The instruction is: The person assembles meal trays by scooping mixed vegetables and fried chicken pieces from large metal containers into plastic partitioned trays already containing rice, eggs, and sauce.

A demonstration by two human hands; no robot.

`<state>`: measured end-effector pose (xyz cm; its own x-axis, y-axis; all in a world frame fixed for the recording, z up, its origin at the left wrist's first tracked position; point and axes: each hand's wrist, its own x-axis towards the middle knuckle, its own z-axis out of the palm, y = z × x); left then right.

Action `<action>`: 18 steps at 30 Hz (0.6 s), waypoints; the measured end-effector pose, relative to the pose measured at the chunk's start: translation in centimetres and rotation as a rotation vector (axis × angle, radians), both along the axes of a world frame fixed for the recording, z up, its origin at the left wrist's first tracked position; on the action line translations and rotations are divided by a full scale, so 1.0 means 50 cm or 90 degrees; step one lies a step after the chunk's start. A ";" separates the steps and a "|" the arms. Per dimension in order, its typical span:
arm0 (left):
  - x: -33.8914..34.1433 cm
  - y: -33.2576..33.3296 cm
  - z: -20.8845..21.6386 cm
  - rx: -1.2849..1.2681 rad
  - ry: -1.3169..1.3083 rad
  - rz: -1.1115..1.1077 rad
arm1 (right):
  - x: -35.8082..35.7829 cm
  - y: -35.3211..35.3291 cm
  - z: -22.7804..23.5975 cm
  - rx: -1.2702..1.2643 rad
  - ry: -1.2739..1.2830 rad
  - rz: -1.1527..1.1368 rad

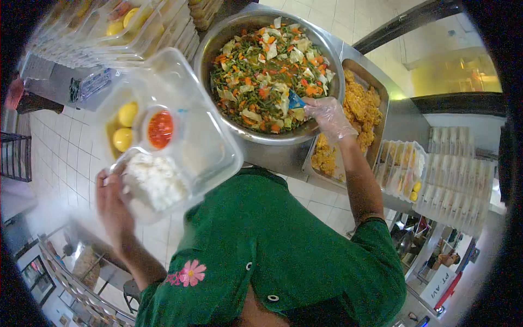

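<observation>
My bare left hand (113, 204) grips the rim of a clear plastic compartment tray (215, 144), which is tilted and slightly blurred. White rice (153, 182) fills one compartment, and two yellow eggs (126, 128) sit in another. Between them is a small cup of red sauce (160, 129). Its larger compartments on the right look bare. My right hand (331, 117), in a clear glove, is closed on a blue utensil (296, 101) whose lower end is in the mixed vegetables (256, 71); its exact kind is hidden. A large steel bowl (272, 140) holds the vegetables.
Right of the bowl, a metal pan (385, 106) holds golden fried pieces (359, 101). Filled trays (400, 169) and a stack of clear trays or lids (457, 185) stand farther right. More filled trays (147, 35) are stacked high at the upper left.
</observation>
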<state>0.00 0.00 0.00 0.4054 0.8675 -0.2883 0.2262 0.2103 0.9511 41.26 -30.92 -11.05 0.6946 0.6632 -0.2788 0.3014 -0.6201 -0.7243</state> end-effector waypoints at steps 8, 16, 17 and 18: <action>0.110 -0.096 -0.173 0.035 -0.011 -0.088 | 0.011 0.061 0.153 0.105 -0.036 -0.009; 0.201 -0.131 -0.224 0.016 -0.073 -0.132 | -0.098 0.183 0.211 -0.062 -0.458 0.166; 0.208 -0.133 -0.224 0.020 -0.081 -0.143 | -0.119 0.188 0.209 -0.072 -0.525 0.168; 0.211 -0.135 -0.226 0.026 -0.089 -0.147 | -0.141 0.194 0.202 -0.078 -0.592 0.176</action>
<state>10.54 -6.73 -11.31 0.6274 0.7570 -0.1824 0.1298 0.1293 0.9831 34.23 -21.20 -0.96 0.4959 0.8391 0.2238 0.8662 -0.4961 -0.0595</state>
